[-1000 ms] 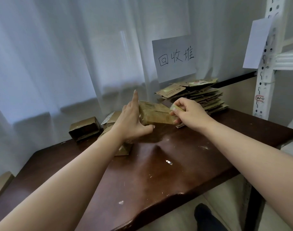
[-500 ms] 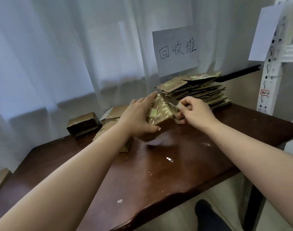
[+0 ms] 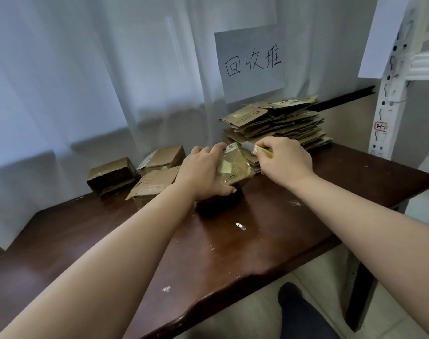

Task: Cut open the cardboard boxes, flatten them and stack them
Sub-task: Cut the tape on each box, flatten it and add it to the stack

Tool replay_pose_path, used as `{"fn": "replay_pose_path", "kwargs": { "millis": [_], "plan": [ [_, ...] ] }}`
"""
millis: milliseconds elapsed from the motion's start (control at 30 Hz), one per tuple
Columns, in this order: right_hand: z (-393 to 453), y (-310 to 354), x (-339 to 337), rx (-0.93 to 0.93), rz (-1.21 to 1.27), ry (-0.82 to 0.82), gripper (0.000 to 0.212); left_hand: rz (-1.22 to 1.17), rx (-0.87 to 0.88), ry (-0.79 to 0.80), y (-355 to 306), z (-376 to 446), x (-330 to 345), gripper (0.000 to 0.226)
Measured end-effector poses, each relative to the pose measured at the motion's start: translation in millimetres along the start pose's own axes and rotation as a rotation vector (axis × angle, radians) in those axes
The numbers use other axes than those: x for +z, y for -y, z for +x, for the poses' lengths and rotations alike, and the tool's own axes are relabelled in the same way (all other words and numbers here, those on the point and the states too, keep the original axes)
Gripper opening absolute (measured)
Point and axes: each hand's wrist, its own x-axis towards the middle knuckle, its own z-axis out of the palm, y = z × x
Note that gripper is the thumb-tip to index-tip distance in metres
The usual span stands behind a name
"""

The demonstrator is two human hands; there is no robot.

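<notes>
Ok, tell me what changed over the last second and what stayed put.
The left hand, upright against the box a second ago, now lies over its left side, gripping it. The box has been turned, its taped face now up. The right hand has brought the cutter to the box's far edge. The flattened stack and the boxes at left stayed as they were.

head-worn view, angled down, close over table (image 3: 257,241)
</notes>
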Motion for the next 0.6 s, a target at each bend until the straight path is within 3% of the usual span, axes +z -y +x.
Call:
{"fn": "replay_pose_path", "kwargs": {
  "millis": [367, 600],
  "plan": [
    [-1, 5, -1, -0.013, -0.029, 0.016, 0.022, -0.025, -0.007, 0.017, 2, 1, -1, 0.112],
    [6, 15, -6, -0.091, -0.257, 0.101, 0.028, -0.008, 0.008, 0.049, 2, 3, 0, 0.111]
  ]
}}
